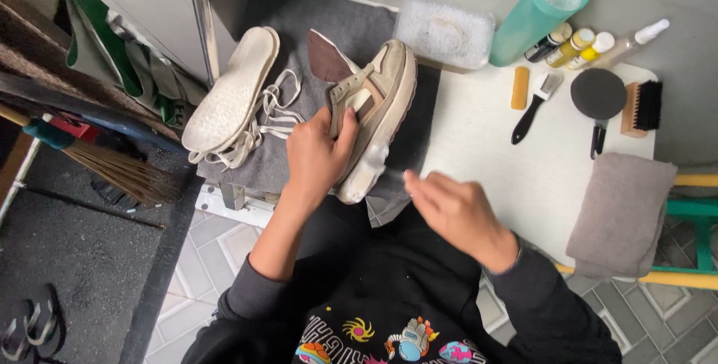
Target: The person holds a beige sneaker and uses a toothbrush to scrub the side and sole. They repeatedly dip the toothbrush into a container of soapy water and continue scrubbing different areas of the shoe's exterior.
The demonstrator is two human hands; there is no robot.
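Closest to me, my right hand (456, 210) is curled shut around something blurred and pale, likely a small brush, though I cannot make it out; its tip meets the toe end of the sneaker (374, 113). My left hand (318, 151) has its fingers (345, 121) clamped on the sneaker's side, holding it tilted on edge over the grey towel (299, 27) at the desk's left end. The rubber sole rim looks pale where I am working; I judge the scrubbing to be under way, not finished. Just beyond, the pulled-out insole (232, 87) and the loose laces (273, 109) lie on the towel, so the stripping-down seems done and refitting is left. Farther right on the white desk (486, 132) lie a black-handled brush (535, 106), a round dauber (598, 98), a wooden brush (642, 108) and a folded grey cloth (621, 214). At the back stand a clear tub (445, 31), a teal cup (538, 12) and small bottles (572, 46).
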